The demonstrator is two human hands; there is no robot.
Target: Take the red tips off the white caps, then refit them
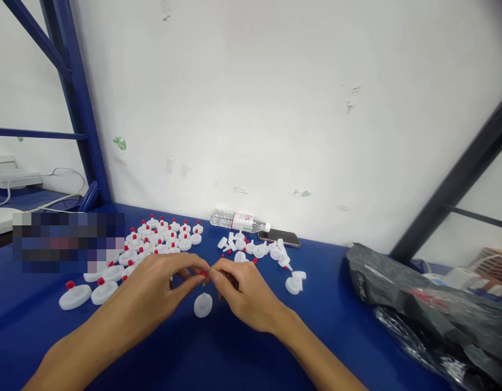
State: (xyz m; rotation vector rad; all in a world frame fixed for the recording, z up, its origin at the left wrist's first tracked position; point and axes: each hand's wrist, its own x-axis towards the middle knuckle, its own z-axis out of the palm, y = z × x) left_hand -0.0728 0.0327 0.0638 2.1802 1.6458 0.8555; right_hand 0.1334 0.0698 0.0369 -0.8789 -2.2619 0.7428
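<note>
My left hand [161, 285] and my right hand [245, 290] meet fingertip to fingertip above the blue table [336, 304]. Between the pinched fingers sits a small red cap [204, 274]; the left hand's fingers pinch it and the right hand's fingertips press in beside it. A bare white round disc [203, 304] lies on the table just below the hands. To the left are several white discs with red caps [161, 239] set in rows. Behind the hands lies a loose heap of white parts [259, 250].
A plastic water bottle [239, 221] lies on its side by the wall, with a phone [279, 237] next to it. A black plastic bag [417, 304] fills the right side. Blue rack posts [77, 103] stand at the left.
</note>
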